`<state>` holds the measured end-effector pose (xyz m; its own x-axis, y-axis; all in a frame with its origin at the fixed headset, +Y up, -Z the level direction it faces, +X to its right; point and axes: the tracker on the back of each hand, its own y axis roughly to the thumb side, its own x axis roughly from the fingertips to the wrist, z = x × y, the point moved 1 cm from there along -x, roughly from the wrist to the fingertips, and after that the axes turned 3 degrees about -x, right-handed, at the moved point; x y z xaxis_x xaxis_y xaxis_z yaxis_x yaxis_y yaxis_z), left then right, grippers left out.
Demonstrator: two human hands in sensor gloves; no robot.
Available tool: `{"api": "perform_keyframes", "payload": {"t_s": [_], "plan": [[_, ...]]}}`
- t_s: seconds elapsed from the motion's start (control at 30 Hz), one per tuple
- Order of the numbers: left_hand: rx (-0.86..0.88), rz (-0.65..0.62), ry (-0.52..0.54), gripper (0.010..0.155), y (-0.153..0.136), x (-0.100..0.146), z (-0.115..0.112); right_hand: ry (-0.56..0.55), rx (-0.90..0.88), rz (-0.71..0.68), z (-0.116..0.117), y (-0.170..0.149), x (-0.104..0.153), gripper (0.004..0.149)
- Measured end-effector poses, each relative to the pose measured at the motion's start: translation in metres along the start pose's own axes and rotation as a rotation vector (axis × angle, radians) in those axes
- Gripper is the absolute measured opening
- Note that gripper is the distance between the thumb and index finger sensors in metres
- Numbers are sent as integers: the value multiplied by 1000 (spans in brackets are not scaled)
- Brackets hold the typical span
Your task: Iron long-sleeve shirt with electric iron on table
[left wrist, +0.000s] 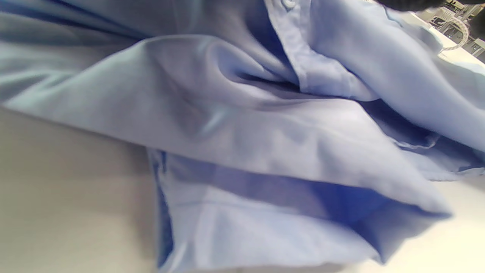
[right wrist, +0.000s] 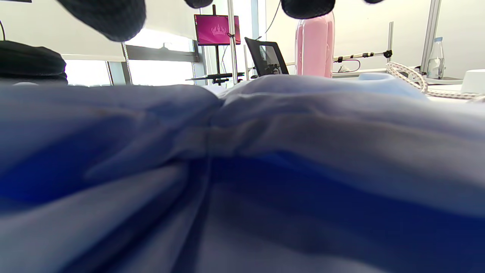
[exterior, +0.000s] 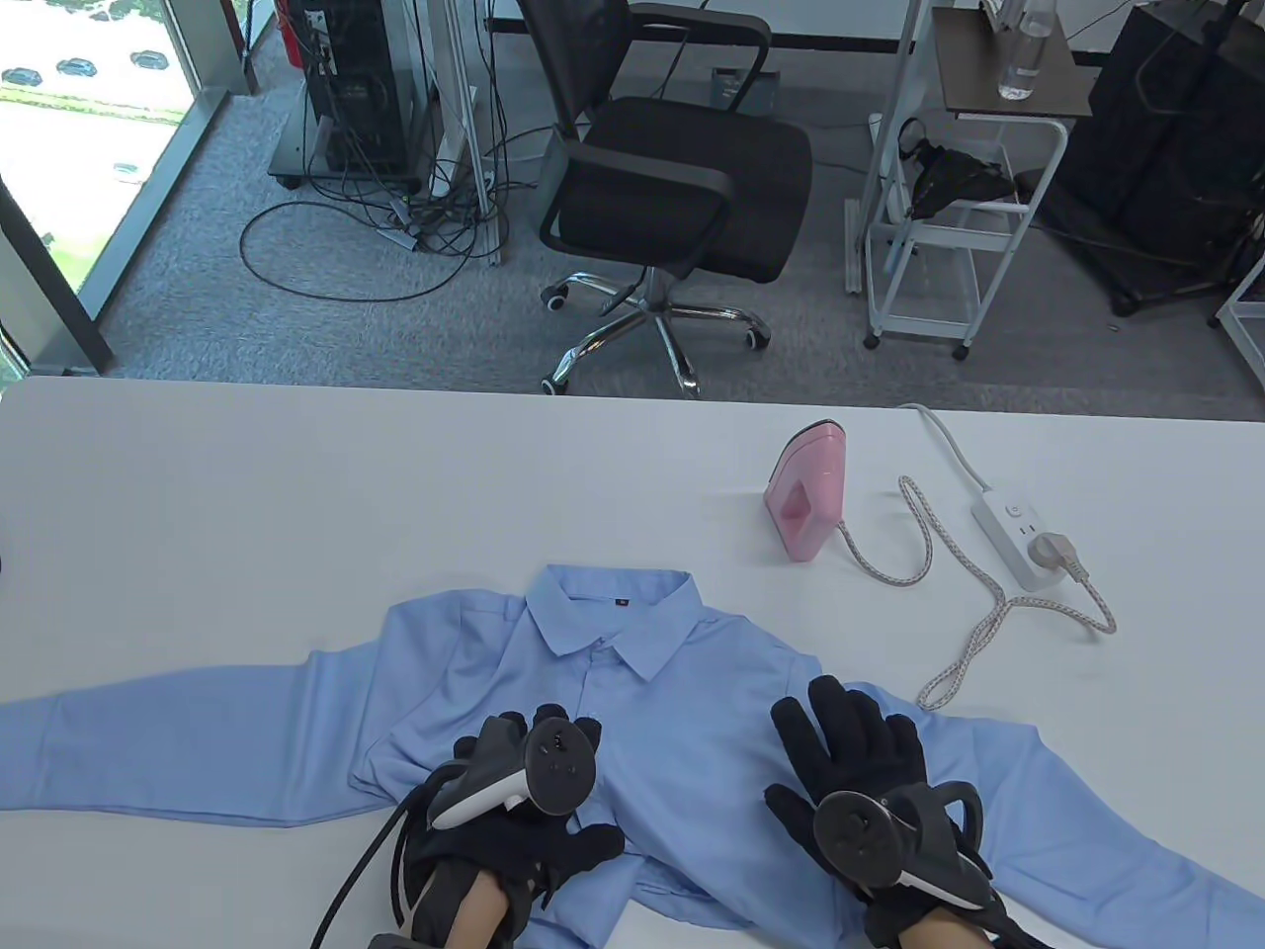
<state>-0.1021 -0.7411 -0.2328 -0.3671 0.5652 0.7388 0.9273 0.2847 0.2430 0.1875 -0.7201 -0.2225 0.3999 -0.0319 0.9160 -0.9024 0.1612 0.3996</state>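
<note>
A light blue long-sleeve shirt [exterior: 682, 692] lies face up on the white table [exterior: 296, 494], collar away from me, sleeves spread left and right. My left hand [exterior: 514, 791] rests on the shirt's lower left front, where the cloth is bunched and folded [left wrist: 242, 125]. My right hand [exterior: 850, 751] lies flat with fingers spread on the right chest; its fingertips [right wrist: 113, 15] show at the top of the right wrist view over the cloth [right wrist: 242, 151]. The pink iron [exterior: 805, 489] stands upright beyond the shirt and also shows in the right wrist view [right wrist: 314, 49]. Neither hand touches it.
The iron's braided cord [exterior: 949, 583] loops to a white power strip [exterior: 1018, 529] at the right of the table. A black office chair [exterior: 672, 178] and a white rack [exterior: 949, 188] stand beyond the table's far edge.
</note>
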Motion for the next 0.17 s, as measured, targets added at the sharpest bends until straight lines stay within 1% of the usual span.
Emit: {"api": "perform_keyframes", "payload": {"t_s": [0.17], "plan": [[8, 5, -5, 102, -2, 0, 0, 15, -26, -1, 1, -2, -1, 74]]}}
